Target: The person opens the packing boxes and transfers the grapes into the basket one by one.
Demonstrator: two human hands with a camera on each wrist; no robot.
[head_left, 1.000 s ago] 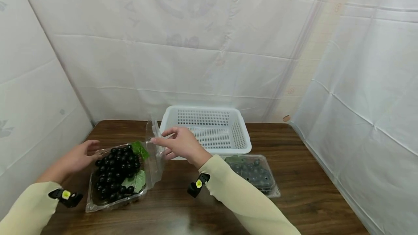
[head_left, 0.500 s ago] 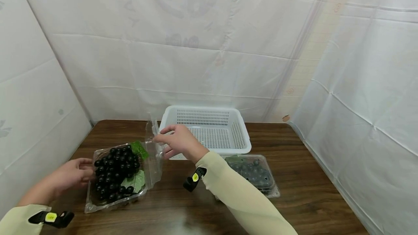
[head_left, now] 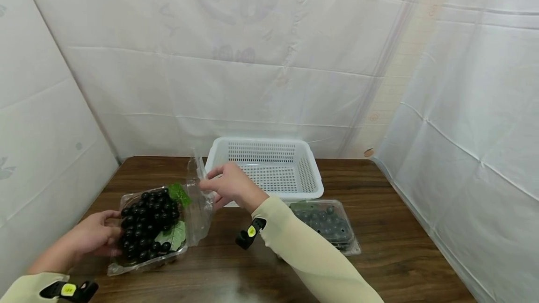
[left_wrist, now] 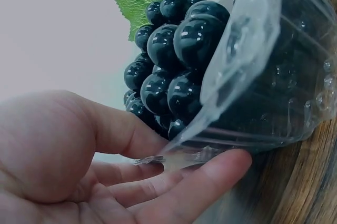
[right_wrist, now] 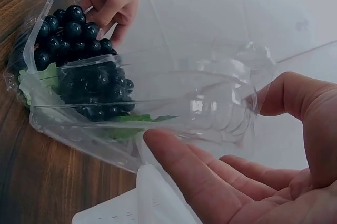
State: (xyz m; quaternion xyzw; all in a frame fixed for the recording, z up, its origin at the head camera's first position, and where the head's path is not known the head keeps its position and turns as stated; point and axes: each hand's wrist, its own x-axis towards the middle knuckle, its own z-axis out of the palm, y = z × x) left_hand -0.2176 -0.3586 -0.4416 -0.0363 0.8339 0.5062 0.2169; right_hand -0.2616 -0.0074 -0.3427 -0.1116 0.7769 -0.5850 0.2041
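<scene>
A clear plastic clamshell box [head_left: 145,265] sits open at the left of the table, holding a bunch of dark grapes [head_left: 147,221] with green leaves [head_left: 179,194]. My left hand [head_left: 94,233] pinches the box's left rim, thumb on the grape side and fingers outside, as the left wrist view shows. On the box's right side the clear lid [right_wrist: 210,97] stands raised. My right hand [head_left: 233,183] holds its edge, thumb at one end and fingers along the other face in the right wrist view.
Behind the right hand a white perforated basket [head_left: 313,172] stands at the back of the wooden table [head_left: 379,228]. A closed clamshell box [head_left: 326,223] with dark round fruit lies in front of it, beside the right sleeve [head_left: 311,251]. White sheeting [head_left: 252,83] surrounds the table.
My left hand has moved from the box's back left corner down along its left side and now pinches the rim there. The right hand stays at the raised lid.
</scene>
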